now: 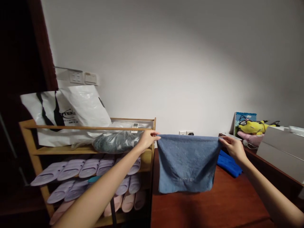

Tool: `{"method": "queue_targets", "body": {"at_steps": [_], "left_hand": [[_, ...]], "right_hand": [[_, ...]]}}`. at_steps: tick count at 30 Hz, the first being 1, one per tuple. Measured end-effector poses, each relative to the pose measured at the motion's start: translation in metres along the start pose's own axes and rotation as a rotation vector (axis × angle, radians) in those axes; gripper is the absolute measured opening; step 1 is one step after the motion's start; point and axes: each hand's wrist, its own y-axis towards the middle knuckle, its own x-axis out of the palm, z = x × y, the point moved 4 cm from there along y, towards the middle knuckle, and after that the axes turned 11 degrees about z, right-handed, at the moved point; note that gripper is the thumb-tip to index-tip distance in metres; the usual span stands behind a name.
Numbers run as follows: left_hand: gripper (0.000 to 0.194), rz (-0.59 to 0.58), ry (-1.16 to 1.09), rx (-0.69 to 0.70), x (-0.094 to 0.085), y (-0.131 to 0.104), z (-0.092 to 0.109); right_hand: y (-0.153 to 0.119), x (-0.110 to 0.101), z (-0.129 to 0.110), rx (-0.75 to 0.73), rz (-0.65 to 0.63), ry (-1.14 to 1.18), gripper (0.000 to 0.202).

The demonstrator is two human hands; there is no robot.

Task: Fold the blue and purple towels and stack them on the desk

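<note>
The towel hangs spread over the table, in front of the wall. Clock directions below take the towel's middle as centre, with 12 at the top of the view. Whether its lower edge touches the tabletop cannot be confirmed.

Grip: the left hand pinches the upper corner at 10 o'clock between thumb and fingers; the right hand pinches the corner at 2 o'clock. The top edge runs nearly straight between them, while the body drapes in shallow folds. Raised lettering lies toward 6 o'clock.

Handling: the fabric should be light, soft and limp, with a napped surface unlikely to slip or break. Corners are the suitable hold points; a mid-edge hold would probably let the sides sag.

Surroundings: a folded bright blue cloth lies on the table at 3 o'clock, near the right hand. Farther out, between 2 and 3 o'clock, is a yellow plush item; a grey box stands at 3. At 9 o'clock stands a wooden rack with slippers and, higher, a white bag.

Obstruction: the rack's end post, just beside the left hand, likely limits outward travel there.
</note>
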Motion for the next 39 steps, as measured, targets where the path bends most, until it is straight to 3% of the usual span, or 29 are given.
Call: {"method": "queue_targets", "body": {"at_steps": [5,11,14,19,22,25,28,31,34,39], "left_hand": [[0.01,-0.028,0.138,0.143,-0.009,0.0,0.01],[0.016,-0.2,0.191,0.254,-0.021,-0.019,0.026],[0.021,-0.338,0.218,0.282,-0.031,-0.04,0.044],[0.024,-0.569,0.267,0.197,-0.048,-0.079,0.07],[0.027,-0.66,0.284,0.149,-0.056,-0.094,0.072],[0.031,-0.693,0.284,0.096,-0.061,-0.1,0.063],[0.034,-0.733,0.258,0.06,-0.06,-0.102,0.043],[0.034,-0.768,0.243,0.021,-0.054,-0.102,0.005],[0.033,-0.727,0.294,-0.016,-0.036,-0.094,-0.055],[0.027,-0.425,0.406,-0.01,0.014,-0.075,-0.167]], "right_hand": [[-0.007,-0.006,-0.013,-0.175,0.045,-0.248,0.034],[-0.031,-0.022,-0.017,-0.35,0.004,-0.433,0.038],[-0.048,-0.04,-0.02,-0.351,-0.073,-0.413,0.036],[-0.08,-0.072,-0.028,-0.282,-0.157,-0.332,0.035],[-0.093,-0.079,-0.026,-0.229,-0.181,-0.291,0.035],[-0.098,-0.072,-0.017,-0.192,-0.231,-0.254,0.035],[-0.099,-0.054,-0.001,-0.163,-0.317,-0.232,0.034],[-0.098,-0.03,0.028,-0.102,-0.377,-0.189,0.036],[-0.094,0.003,0.071,-0.013,-0.377,-0.1,0.039],[-0.095,0.074,0.16,0.226,-0.242,-0.099,0.043]]}}
